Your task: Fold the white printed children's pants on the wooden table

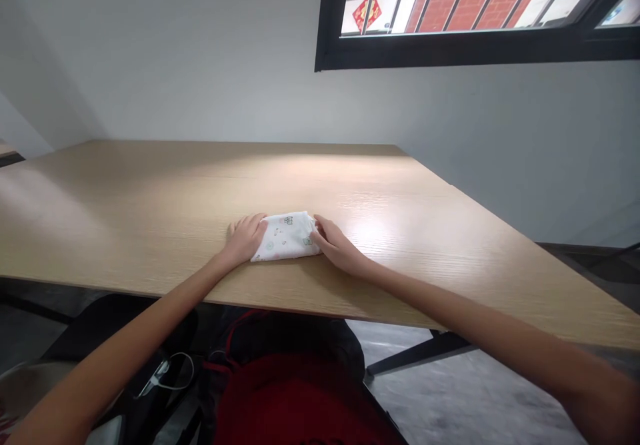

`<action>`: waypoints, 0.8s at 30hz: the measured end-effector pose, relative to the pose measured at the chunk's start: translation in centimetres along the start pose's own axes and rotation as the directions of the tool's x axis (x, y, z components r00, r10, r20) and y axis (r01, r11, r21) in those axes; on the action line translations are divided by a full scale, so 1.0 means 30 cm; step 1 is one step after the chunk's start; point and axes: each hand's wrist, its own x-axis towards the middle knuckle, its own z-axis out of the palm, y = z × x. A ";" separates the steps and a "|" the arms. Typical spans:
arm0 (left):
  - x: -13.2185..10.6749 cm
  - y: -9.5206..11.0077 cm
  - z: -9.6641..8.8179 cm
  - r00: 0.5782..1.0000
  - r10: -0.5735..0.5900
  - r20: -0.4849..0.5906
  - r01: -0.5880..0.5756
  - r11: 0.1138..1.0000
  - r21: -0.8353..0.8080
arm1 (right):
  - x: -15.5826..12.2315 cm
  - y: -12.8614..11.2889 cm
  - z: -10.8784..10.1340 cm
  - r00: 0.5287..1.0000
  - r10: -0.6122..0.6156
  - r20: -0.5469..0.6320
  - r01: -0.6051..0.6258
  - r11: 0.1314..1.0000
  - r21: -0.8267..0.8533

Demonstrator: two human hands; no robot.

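Observation:
A small white cloth [287, 236] with tiny printed figures lies folded into a compact rectangle near the front edge of a light wooden table [150, 198]. My left hand [245, 237] rests on the cloth's left end, fingers curled over its edge. My right hand [334, 244] lies at the right end, fingers pressed against that edge. Both forearms reach in from the bottom of the view.
A grey wall stands behind the table, with a black-framed window [450, 45] at the upper right. Below the table edge I see red and black clothing or a bag [290, 392], a white cable [170, 375] and a dark table leg [425, 352].

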 end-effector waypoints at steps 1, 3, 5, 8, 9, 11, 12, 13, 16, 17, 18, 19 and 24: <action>0.001 -0.010 -0.011 1.000 0.003 0.006 -0.003 0.999 -0.040 | -0.026 -0.002 -0.010 1.000 -0.014 0.009 0.014 0.999 0.042; -0.008 -0.018 -0.031 1.000 0.009 0.022 -0.006 0.992 -0.126 | -0.053 -0.014 -0.019 0.999 -0.034 0.021 0.033 0.997 0.063; -0.043 -0.012 -0.043 0.999 0.012 0.038 -0.004 0.980 -0.197 | -0.036 -0.020 -0.013 0.999 -0.035 0.019 0.034 0.997 0.073; -0.147 0.017 -0.044 0.999 -0.023 0.039 0.033 0.961 -0.273 | 0.038 -0.003 0.004 0.999 0.045 -0.002 -0.044 0.983 0.176; -0.189 0.028 -0.043 0.998 -0.046 0.034 0.053 0.957 -0.286 | 0.061 0.007 0.008 0.997 0.080 -0.008 -0.077 0.977 0.201; -0.263 0.041 -0.041 0.996 -0.081 0.024 0.084 0.950 -0.300 | 0.089 0.025 0.010 0.991 0.130 -0.016 -0.124 0.970 0.211; -0.291 0.043 -0.041 0.996 -0.090 0.006 0.088 0.951 -0.296 | 0.090 0.030 0.008 0.990 0.139 -0.018 -0.132 0.970 0.204; -0.310 0.040 -0.041 0.995 -0.093 -0.025 0.083 0.957 -0.279 | 0.084 0.030 0.005 0.990 0.140 -0.020 -0.134 0.971 0.197; -0.325 0.024 -0.036 0.989 -0.080 -0.122 0.064 0.989 -0.131 | 0.027 -0.003 0.003 0.991 0.107 -0.075 -0.095 0.984 0.149; -0.320 0.023 -0.030 0.990 -0.072 -0.118 0.066 0.996 -0.055 | 0.001 -0.026 0.008 0.994 0.048 -0.095 -0.039 0.994 0.098; -0.313 0.028 -0.022 0.994 -0.064 -0.089 0.066 0.998 0.015 | -0.026 -0.052 0.017 0.995 -0.036 -0.092 0.038 0.999 0.026; -0.306 0.039 -0.012 0.997 -0.059 -0.052 0.062 0.996 0.068 | -0.052 -0.082 0.029 0.989 -0.131 -0.062 0.128 0.990 -0.057; -0.267 0.168 0.050 1.000 -0.015 -0.025 0.015 0.999 -0.029 | -0.150 -0.199 0.078 0.971 -0.237 0.018 0.235 0.946 -0.223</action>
